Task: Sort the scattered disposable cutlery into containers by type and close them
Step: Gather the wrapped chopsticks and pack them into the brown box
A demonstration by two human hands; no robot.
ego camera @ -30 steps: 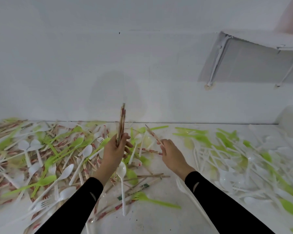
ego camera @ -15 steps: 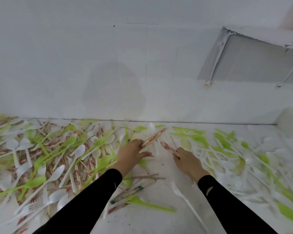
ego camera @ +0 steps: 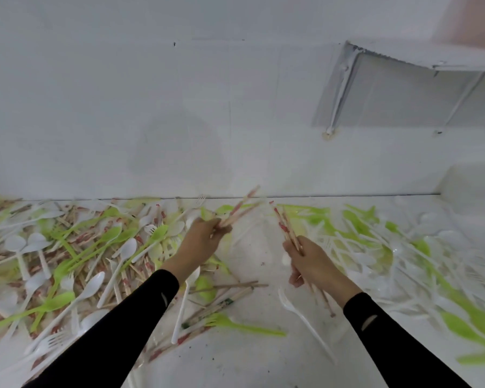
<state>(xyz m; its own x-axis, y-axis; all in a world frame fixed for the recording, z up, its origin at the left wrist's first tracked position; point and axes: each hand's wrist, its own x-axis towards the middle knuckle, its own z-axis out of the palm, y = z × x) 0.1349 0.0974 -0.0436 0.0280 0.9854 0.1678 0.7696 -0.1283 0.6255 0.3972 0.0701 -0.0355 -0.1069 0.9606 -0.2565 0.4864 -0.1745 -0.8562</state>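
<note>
Wooden and light, the chopsticks are the piece in play, and both hands hold some: the left hand has its fingers curled round the left bundle, and the right hand grips the right bundle about midway along the sticks. Each stick is thin, stiff and dry, some with red-printed wrapping. I judge they weigh almost nothing and will not bend, though loose sticks in a bundle can slide lengthways past one another or fan out. A firm hold near the middle, with the ends tapped level, should keep them together. The left bundle slants with its free ends pointing up and away from the left hand, toward the right hand's side, clear of the surface. The right bundle leans the opposite way, far tips aimed away and toward the left hand, near ends jutting out below the right hand toward the person. The two sets of tips are near each other but apart. More loose chopsticks lie on the surface between the hands and nearer the person, beside a green fork and a white fork. A mixed pile of green and white spoons with further sticks spreads outward of the left hand. Far out past the right hand a pale boxy shape may be a container, but it is too blurred to say.
</note>
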